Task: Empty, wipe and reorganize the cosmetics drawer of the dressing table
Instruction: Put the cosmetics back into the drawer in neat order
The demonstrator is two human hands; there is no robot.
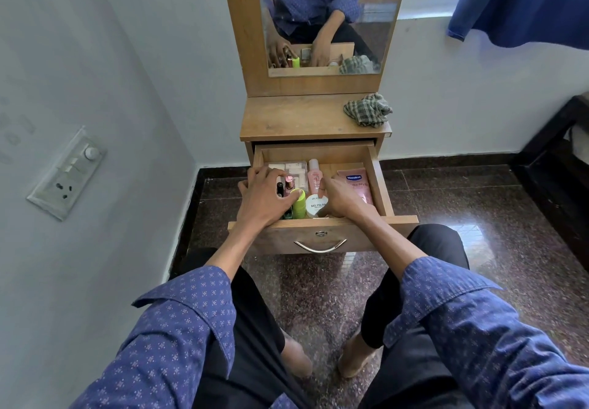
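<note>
The pulled-out wood-grain laminate drawer [376,182] of the small dressing table [302,118] juts toward the viewer, its long axis running near to far, with a curved chrome handle [319,246] and a round lock on its near front panel. Inside, cosmetics crowd the left half. The left hand [264,195] reaches down with fingers curled over the top of an upright lime-green cylindrical plastic tube [299,206], fingertips touching its rounded cap; whether it truly grips the tube cannot be told. Just left of the tube stand dark glossy lipstick-like sticks [280,188], one with a pink metallic top. The right hand [342,198] lies curled beside a squat white round jar [316,206] printed "NAIL POLISH", its thumb against the jar's right side; a firm grip cannot be told. Farther back a slim pink translucent bottle [315,177] lies with its white cap pointing to the far wall of the drawer, next to a pale flat compartmented palette [288,167]. At the right, a soft pink Vaseline tube [357,184] lies flat, lengthwise near to far. On the table's smooth top, far right, sits a crumpled green checked cloth [368,110]. Above it rises a frameless mirror [325,10].
</note>
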